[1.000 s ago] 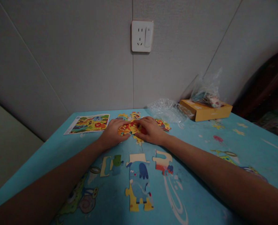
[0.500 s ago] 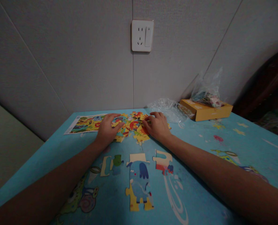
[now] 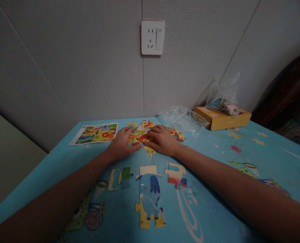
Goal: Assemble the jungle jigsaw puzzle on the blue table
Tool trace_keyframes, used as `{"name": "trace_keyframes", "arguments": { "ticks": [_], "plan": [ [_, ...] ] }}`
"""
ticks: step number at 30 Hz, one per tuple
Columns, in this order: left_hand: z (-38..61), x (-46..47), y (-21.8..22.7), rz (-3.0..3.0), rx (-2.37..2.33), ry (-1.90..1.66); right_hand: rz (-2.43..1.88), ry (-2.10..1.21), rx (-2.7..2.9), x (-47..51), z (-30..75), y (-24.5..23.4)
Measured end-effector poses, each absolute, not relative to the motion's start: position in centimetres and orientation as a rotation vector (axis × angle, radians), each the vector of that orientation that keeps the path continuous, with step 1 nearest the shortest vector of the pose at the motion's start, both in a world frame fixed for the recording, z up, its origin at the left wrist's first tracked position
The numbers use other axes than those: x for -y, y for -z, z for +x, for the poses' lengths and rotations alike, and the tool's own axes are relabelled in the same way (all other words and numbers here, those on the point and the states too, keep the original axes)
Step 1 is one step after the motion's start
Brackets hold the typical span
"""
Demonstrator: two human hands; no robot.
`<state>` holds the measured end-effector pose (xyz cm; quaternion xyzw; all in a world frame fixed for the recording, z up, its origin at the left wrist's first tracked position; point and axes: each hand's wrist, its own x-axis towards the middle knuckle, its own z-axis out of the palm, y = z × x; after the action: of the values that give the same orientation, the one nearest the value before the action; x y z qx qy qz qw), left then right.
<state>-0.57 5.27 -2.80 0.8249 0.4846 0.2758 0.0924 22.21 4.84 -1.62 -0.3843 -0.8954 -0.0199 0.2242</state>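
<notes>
A heap of colourful yellow and red puzzle pieces [image 3: 140,132] lies near the far side of the blue table [image 3: 215,168]. My left hand [image 3: 121,145] rests on the heap's left side, fingers laid flat on the pieces. My right hand [image 3: 161,141] lies on its right side, fingers also stretched over the pieces. Neither hand lifts a piece. Closer to me lie an assembled blue elephant section [image 3: 150,195], a green and blue piece [image 3: 119,177] and a red and white piece [image 3: 176,174].
A printed reference picture [image 3: 95,133] lies at the far left. A clear plastic bag [image 3: 181,119] and a yellow box [image 3: 222,118] with a bag on top stand at the far right. A wall socket [image 3: 152,37] sits on the grey wall behind.
Both hands spread apart over the heap half a second ago, then came back together towards me. The pieces are gathered closer again.
</notes>
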Motion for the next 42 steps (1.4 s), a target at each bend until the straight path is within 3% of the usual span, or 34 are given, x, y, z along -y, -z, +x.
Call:
{"name": "trace_keyframes", "arguments": {
  "ticks": [7,12,17,36,42],
  "plan": [
    [-0.7,-5.5,2.8,2.469,-1.443,-0.897,-1.102,0.108,2.314,-4.8,22.0,1.4],
    [-0.9,-5.7,2.9,2.484,-1.422,-0.887,-1.367,0.249,2.018,-5.4,22.6,1.4],
    [-0.9,-5.6,3.1,2.524,-1.390,-0.817,-1.560,0.223,2.093,-5.3,22.8,1.7],
    [-0.9,-5.8,3.1,2.523,-1.382,-0.917,-0.966,-0.147,2.467,-4.5,22.4,1.1],
    [-0.9,-5.6,2.9,2.523,-1.333,-0.954,-1.101,-0.039,2.432,-4.1,22.2,1.0]
  ]
}}
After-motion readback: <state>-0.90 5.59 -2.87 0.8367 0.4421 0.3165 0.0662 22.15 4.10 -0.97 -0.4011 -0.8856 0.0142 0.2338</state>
